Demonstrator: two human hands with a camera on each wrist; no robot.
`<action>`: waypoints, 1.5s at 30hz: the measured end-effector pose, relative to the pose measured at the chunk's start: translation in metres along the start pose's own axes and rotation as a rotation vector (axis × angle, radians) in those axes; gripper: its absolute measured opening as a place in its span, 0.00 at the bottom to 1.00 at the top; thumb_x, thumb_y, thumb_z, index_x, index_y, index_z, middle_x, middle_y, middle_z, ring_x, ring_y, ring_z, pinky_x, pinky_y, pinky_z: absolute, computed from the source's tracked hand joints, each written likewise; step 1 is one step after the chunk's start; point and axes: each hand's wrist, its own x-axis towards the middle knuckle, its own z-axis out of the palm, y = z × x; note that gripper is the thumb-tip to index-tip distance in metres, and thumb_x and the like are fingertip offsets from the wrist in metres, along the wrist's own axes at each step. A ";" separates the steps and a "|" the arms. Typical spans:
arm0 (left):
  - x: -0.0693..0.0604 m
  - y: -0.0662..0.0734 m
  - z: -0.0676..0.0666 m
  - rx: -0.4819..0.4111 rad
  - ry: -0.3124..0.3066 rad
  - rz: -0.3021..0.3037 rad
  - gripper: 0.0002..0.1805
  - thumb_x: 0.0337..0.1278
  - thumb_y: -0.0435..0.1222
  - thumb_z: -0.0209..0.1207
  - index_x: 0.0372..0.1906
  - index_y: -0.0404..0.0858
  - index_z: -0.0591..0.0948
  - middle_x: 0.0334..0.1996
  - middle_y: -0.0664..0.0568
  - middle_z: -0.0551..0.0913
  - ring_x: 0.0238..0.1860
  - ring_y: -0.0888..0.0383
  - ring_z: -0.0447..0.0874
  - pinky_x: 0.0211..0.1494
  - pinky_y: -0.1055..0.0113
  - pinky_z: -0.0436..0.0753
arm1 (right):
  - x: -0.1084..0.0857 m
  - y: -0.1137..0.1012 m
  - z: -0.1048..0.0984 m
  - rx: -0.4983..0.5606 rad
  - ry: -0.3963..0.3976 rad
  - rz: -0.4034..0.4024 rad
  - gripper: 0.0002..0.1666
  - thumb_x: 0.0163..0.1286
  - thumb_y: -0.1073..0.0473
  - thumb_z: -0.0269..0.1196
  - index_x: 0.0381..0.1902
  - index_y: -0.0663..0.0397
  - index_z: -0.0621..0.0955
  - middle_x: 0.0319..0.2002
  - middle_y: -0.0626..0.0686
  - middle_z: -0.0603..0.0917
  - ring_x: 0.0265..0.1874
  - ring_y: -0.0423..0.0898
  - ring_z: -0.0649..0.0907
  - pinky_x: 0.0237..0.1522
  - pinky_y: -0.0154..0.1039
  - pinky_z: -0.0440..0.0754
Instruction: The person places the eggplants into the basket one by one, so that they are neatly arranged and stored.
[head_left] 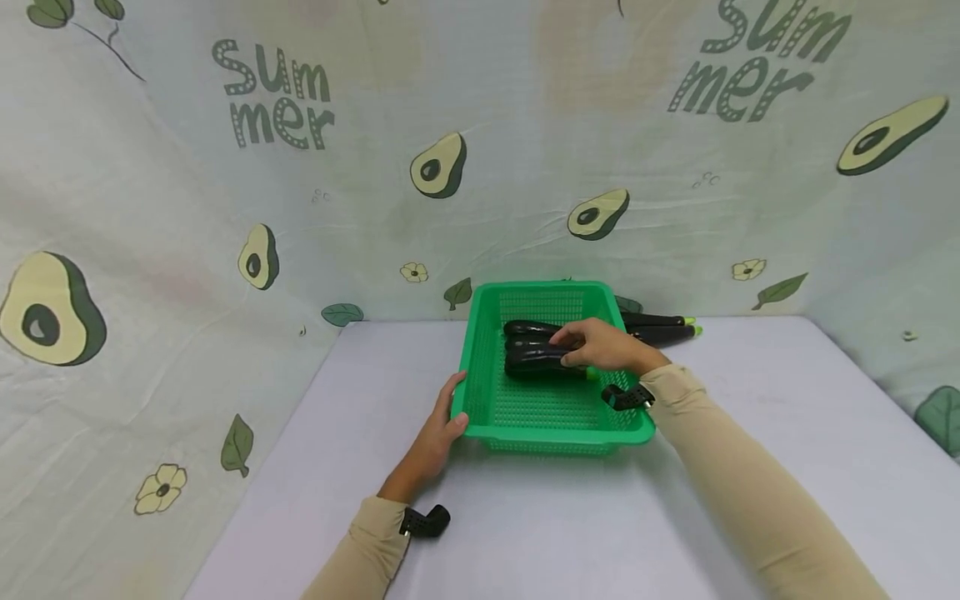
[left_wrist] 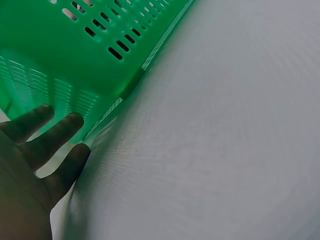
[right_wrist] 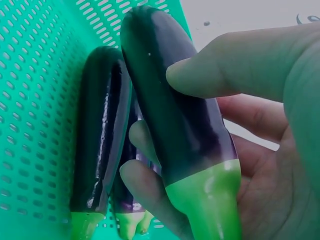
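Note:
Several dark purple eggplants (head_left: 528,327) with green stem ends lie crosswise in a green basket (head_left: 555,435). My right hand (head_left: 606,346) is over them inside the basket. In the right wrist view, its thumb and fingers (right_wrist: 270,175) grip one glossy eggplant (right_wrist: 160,95), tilted above the others (right_wrist: 95,130). My left hand (head_left: 435,435) touches the basket's left side near the front corner. The left wrist view shows its fingers (left_wrist: 50,140) spread and extended against the basket's perforated outer wall (left_wrist: 75,65).
Two more eggplants (head_left: 663,334) lie on the white table (head_left: 375,400) just outside the basket's far right side, stem ends to the right. A cloth (head_left: 510,192) printed with avocados and leaves hangs behind the table and at its left.

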 end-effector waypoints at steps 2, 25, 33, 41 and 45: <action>0.001 0.000 -0.001 -0.004 0.003 0.004 0.42 0.71 0.59 0.48 0.81 0.49 0.48 0.78 0.38 0.47 0.73 0.42 0.50 0.69 0.39 0.53 | 0.001 -0.002 0.001 -0.006 0.005 0.000 0.25 0.68 0.63 0.66 0.62 0.64 0.78 0.59 0.61 0.80 0.54 0.55 0.81 0.52 0.52 0.79; -0.002 0.000 -0.002 0.011 -0.003 -0.003 0.39 0.72 0.53 0.48 0.81 0.48 0.48 0.76 0.37 0.51 0.69 0.43 0.56 0.68 0.42 0.56 | 0.006 0.000 0.015 -0.112 -0.087 0.019 0.23 0.66 0.60 0.68 0.58 0.62 0.81 0.56 0.61 0.81 0.56 0.58 0.79 0.52 0.53 0.79; -0.001 0.000 -0.002 0.004 0.005 -0.002 0.40 0.71 0.52 0.48 0.81 0.49 0.48 0.78 0.38 0.47 0.72 0.44 0.51 0.70 0.40 0.52 | 0.010 -0.003 0.016 -0.160 -0.112 0.042 0.21 0.67 0.62 0.67 0.58 0.60 0.81 0.54 0.60 0.82 0.54 0.57 0.80 0.49 0.50 0.80; -0.001 0.000 -0.001 0.007 -0.004 0.012 0.39 0.72 0.54 0.47 0.81 0.51 0.47 0.78 0.39 0.46 0.73 0.43 0.50 0.70 0.39 0.52 | 0.010 -0.003 0.017 -0.194 -0.127 0.057 0.20 0.67 0.63 0.68 0.56 0.62 0.81 0.52 0.59 0.82 0.52 0.56 0.80 0.48 0.49 0.80; 0.000 0.001 -0.001 0.013 -0.002 0.019 0.42 0.70 0.60 0.48 0.81 0.50 0.48 0.78 0.38 0.47 0.73 0.42 0.49 0.69 0.37 0.51 | 0.009 -0.005 0.017 -0.202 -0.122 0.062 0.21 0.67 0.64 0.67 0.57 0.63 0.80 0.52 0.60 0.82 0.52 0.57 0.80 0.48 0.50 0.80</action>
